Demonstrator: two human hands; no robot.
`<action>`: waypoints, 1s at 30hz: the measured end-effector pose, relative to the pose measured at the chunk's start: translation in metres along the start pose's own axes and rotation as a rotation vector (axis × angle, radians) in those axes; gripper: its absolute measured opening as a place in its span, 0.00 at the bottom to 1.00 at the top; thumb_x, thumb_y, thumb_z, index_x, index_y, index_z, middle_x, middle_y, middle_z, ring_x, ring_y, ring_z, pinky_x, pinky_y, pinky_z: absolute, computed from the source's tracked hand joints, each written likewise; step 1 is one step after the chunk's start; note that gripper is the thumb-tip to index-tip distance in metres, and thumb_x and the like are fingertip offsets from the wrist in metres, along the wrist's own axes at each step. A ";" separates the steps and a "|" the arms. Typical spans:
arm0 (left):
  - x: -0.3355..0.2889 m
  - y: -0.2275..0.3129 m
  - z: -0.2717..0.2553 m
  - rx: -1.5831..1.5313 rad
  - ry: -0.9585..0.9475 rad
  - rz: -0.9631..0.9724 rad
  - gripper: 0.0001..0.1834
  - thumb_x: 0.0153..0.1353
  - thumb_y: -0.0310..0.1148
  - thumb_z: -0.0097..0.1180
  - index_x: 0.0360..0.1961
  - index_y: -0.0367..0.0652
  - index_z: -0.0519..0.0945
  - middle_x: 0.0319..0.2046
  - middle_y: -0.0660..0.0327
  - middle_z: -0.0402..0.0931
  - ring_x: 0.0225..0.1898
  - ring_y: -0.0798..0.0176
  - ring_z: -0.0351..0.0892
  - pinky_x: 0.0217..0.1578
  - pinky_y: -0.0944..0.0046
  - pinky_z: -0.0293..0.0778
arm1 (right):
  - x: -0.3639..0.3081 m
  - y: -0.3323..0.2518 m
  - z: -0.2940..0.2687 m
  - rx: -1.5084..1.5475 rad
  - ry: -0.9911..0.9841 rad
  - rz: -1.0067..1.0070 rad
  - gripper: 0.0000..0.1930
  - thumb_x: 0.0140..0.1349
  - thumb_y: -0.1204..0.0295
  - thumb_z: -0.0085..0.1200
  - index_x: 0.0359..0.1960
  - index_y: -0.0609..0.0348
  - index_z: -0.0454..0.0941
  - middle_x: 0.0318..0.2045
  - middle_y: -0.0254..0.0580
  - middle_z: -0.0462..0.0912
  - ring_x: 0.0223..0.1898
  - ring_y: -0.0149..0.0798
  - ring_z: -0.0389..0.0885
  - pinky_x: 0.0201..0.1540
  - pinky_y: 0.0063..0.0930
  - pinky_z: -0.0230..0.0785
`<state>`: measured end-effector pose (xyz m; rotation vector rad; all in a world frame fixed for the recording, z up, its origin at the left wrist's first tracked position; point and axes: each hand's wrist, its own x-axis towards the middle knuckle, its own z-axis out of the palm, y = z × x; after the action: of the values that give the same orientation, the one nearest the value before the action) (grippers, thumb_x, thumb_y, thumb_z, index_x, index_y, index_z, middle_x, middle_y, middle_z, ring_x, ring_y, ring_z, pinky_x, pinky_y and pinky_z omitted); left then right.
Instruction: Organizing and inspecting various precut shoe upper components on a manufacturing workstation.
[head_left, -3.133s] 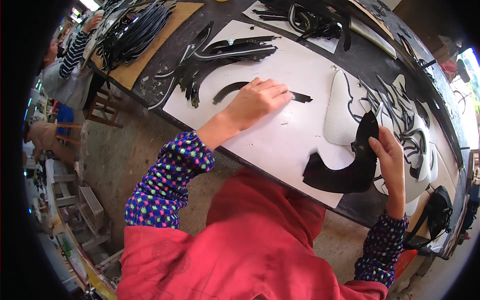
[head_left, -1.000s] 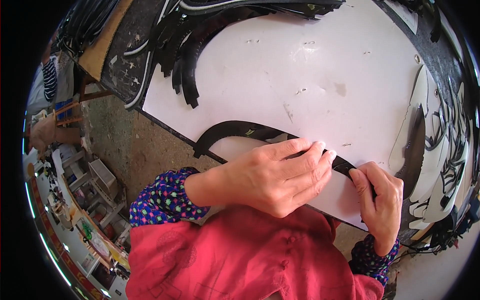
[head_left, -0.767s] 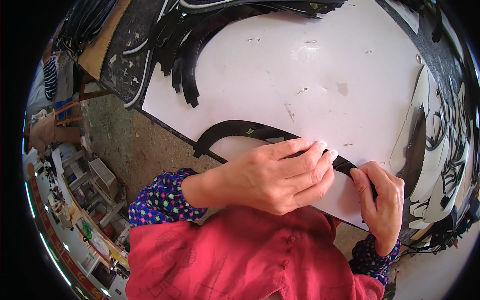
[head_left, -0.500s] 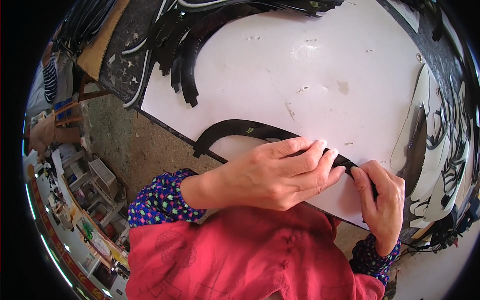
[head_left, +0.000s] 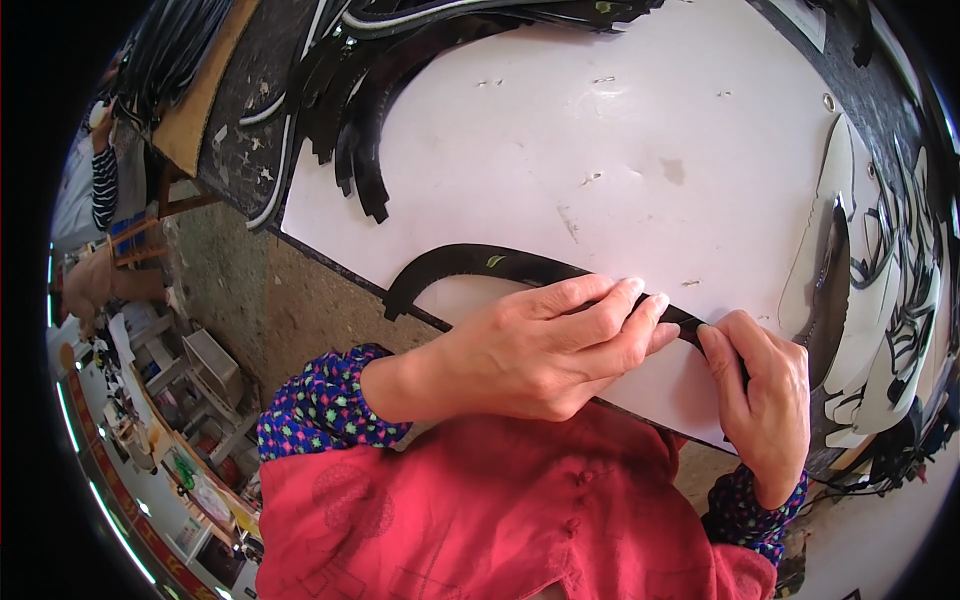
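Observation:
A curved black strip (head_left: 470, 259) with a small yellow-green mark lies along the near edge of the white board (head_left: 500, 150). It bends down at its left end. My left hand (head_left: 560, 345) reaches across the strip's middle, fingers close together and their tips pressed on it; its thumb is hard to make out. At the strip's right end, my right hand (head_left: 755, 385) pinches it between thumb and bent fingers. The part of the strip under my left fingers is hidden.
Several black curved strips (head_left: 370, 130) lie overlapped at the far left of the board, beside white-edged piping (head_left: 280, 165). Pale cut pieces (head_left: 862, 320) and black scraps pile up on the right. Another person's striped sleeve (head_left: 104, 185) shows at the far left, near shelves.
My right thumb and fingers have shifted slightly left along the strip. My left hand keeps almost the same place. The whole view has moved a little.

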<state>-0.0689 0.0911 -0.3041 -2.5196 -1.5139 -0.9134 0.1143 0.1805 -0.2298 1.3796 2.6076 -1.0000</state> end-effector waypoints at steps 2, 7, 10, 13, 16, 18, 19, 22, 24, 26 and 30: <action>0.000 0.002 0.002 0.044 0.032 -0.011 0.13 0.55 0.32 0.62 0.42 0.48 0.85 0.42 0.67 0.77 0.47 0.68 0.75 0.49 0.69 0.74 | 0.001 -0.001 -0.001 -0.003 -0.003 0.005 0.11 0.61 0.74 0.52 0.21 0.62 0.68 0.15 0.49 0.71 0.17 0.54 0.69 0.19 0.39 0.59; 0.001 0.001 -0.005 0.029 -0.005 -0.001 0.13 0.54 0.29 0.60 0.42 0.44 0.85 0.45 0.65 0.78 0.48 0.66 0.76 0.51 0.68 0.74 | 0.002 -0.002 -0.004 -0.002 -0.035 0.029 0.12 0.62 0.73 0.51 0.21 0.63 0.68 0.15 0.50 0.71 0.18 0.55 0.70 0.21 0.41 0.60; -0.003 -0.004 -0.013 -0.036 -0.064 0.012 0.15 0.52 0.25 0.58 0.43 0.41 0.84 0.48 0.61 0.78 0.50 0.63 0.76 0.52 0.66 0.75 | 0.002 -0.002 -0.003 -0.006 -0.043 0.040 0.12 0.62 0.72 0.51 0.21 0.63 0.68 0.15 0.51 0.71 0.18 0.55 0.70 0.22 0.41 0.61; -0.005 -0.005 -0.016 -0.066 -0.097 0.034 0.16 0.50 0.23 0.57 0.43 0.37 0.83 0.50 0.58 0.77 0.51 0.60 0.75 0.52 0.64 0.76 | 0.001 -0.002 -0.003 0.019 -0.054 0.044 0.12 0.63 0.71 0.50 0.21 0.63 0.68 0.15 0.51 0.71 0.19 0.55 0.71 0.23 0.42 0.61; -0.006 -0.005 -0.016 -0.080 -0.095 0.038 0.17 0.50 0.23 0.56 0.43 0.34 0.82 0.50 0.56 0.77 0.52 0.58 0.75 0.53 0.63 0.76 | 0.000 -0.002 -0.003 0.020 -0.037 0.032 0.12 0.63 0.71 0.50 0.22 0.63 0.69 0.15 0.51 0.72 0.19 0.54 0.72 0.23 0.42 0.61; -0.007 -0.006 -0.016 -0.085 -0.091 0.034 0.17 0.51 0.23 0.55 0.44 0.33 0.81 0.50 0.56 0.77 0.52 0.58 0.75 0.53 0.62 0.76 | 0.000 -0.002 -0.002 0.009 -0.041 0.042 0.12 0.63 0.71 0.49 0.22 0.63 0.69 0.15 0.51 0.72 0.20 0.54 0.72 0.23 0.42 0.62; -0.008 -0.006 -0.016 -0.085 -0.093 0.037 0.17 0.51 0.24 0.55 0.45 0.34 0.81 0.49 0.56 0.77 0.52 0.58 0.75 0.53 0.62 0.76 | 0.001 -0.002 -0.002 0.013 -0.043 0.035 0.12 0.63 0.71 0.49 0.22 0.63 0.69 0.15 0.51 0.72 0.20 0.54 0.72 0.23 0.42 0.62; -0.007 -0.005 -0.016 -0.072 -0.099 0.038 0.18 0.53 0.25 0.55 0.47 0.38 0.81 0.49 0.58 0.77 0.52 0.59 0.75 0.53 0.63 0.76 | 0.001 -0.001 -0.002 -0.001 -0.043 0.031 0.13 0.63 0.70 0.49 0.22 0.63 0.69 0.16 0.51 0.72 0.20 0.54 0.72 0.23 0.42 0.61; -0.005 -0.003 -0.015 -0.059 -0.103 0.033 0.18 0.55 0.26 0.54 0.48 0.41 0.81 0.50 0.60 0.76 0.52 0.60 0.74 0.53 0.64 0.75 | 0.002 -0.002 -0.004 -0.018 -0.052 0.038 0.13 0.64 0.70 0.49 0.22 0.63 0.69 0.16 0.51 0.72 0.20 0.54 0.72 0.23 0.42 0.61; -0.007 0.001 -0.010 -0.025 -0.056 -0.004 0.18 0.58 0.28 0.54 0.50 0.47 0.81 0.49 0.65 0.74 0.52 0.64 0.73 0.54 0.67 0.73 | 0.003 -0.002 -0.005 -0.020 -0.065 0.038 0.13 0.64 0.70 0.49 0.22 0.63 0.69 0.15 0.51 0.72 0.19 0.54 0.72 0.23 0.42 0.61; -0.006 0.003 -0.005 0.097 -0.051 -0.020 0.18 0.58 0.29 0.55 0.51 0.50 0.80 0.49 0.68 0.73 0.52 0.66 0.72 0.54 0.69 0.72 | 0.001 -0.003 -0.004 -0.112 -0.050 -0.006 0.12 0.64 0.69 0.50 0.24 0.62 0.69 0.16 0.49 0.72 0.19 0.54 0.72 0.23 0.41 0.61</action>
<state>-0.0707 0.0830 -0.3021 -2.4821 -1.5604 -0.7634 0.1126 0.1818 -0.2256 1.3051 2.5890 -0.8636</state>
